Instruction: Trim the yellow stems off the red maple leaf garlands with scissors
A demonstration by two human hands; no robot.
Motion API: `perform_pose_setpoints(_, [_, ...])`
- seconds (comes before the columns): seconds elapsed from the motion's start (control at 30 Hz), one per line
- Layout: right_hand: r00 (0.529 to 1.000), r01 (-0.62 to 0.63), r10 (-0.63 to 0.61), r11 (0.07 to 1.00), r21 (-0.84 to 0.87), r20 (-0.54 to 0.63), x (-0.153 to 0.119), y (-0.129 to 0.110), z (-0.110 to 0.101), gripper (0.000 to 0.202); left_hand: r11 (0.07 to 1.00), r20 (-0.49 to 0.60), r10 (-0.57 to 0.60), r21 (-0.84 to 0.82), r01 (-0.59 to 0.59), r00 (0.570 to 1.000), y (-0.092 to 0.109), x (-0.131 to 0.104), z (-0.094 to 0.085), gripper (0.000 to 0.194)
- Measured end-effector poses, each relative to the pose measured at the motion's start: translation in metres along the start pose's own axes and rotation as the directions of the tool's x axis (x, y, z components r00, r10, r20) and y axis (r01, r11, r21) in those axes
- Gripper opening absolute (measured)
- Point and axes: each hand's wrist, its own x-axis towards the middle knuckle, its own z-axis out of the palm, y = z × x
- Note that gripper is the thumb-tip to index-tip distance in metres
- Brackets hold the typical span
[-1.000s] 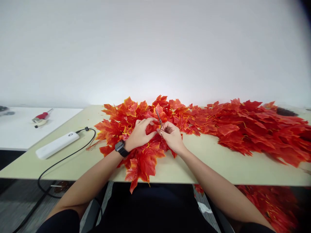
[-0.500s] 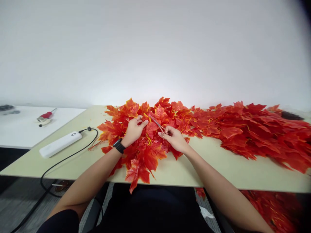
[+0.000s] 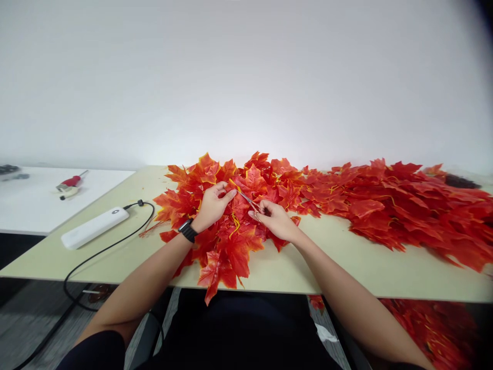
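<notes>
A heap of artificial maple leaves (image 3: 239,252), red with yellow edges, lies on the table in front of me. My left hand (image 3: 214,204) is closed over the leaves, pinching a thin yellow stem (image 3: 232,183) between thumb and fingertips. In my right hand (image 3: 276,220) is a pair of small metal scissors (image 3: 252,203), fingers at the handles. Their blades point up and left, with the tips close to the left fingertips and the stem. Whether the blades touch the stem is too small to tell. Loose yellow stems (image 3: 235,223) show among the leaves below the hands.
A larger pile of red leaves (image 3: 416,210) spreads across the table's right side. On the left lie a white power bank (image 3: 95,227) and its black cable (image 3: 111,247). A red-handled tool (image 3: 71,181) rests on the white table (image 3: 26,205). More leaves (image 3: 435,334) sit below the table edge.
The scissor blades have swung slightly, their tips now nearer the left fingertips. Both hands stay in nearly the same place, and the view has shifted a little.
</notes>
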Motion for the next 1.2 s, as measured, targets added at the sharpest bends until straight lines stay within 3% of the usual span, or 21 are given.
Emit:
perform_pose_setpoints(0.4, [0.998,-0.016,0.011,0.995,0.094,0.056,0.0022,0.0066,-0.001,0.059,0.998,0.015,0.027,0.048,-0.028,1.0,0.0028,0.0003,-0.0013,0.023])
perform_pose_setpoints(0.83, [0.992,-0.084,0.07,0.985,0.148,0.103,0.0018,0.002,-0.0006,0.068,0.993,0.003,-0.055,-0.101,0.055,0.998,-0.0006,0.0005,-0.0036,0.042])
perform_pose_setpoints(1.2, [0.991,-0.099,0.066,0.948,0.302,0.116,0.0024,0.0019,0.0052,0.072,0.984,-0.025,-0.094,-0.154,0.089,0.995,0.0044,-0.001,-0.0008,0.044])
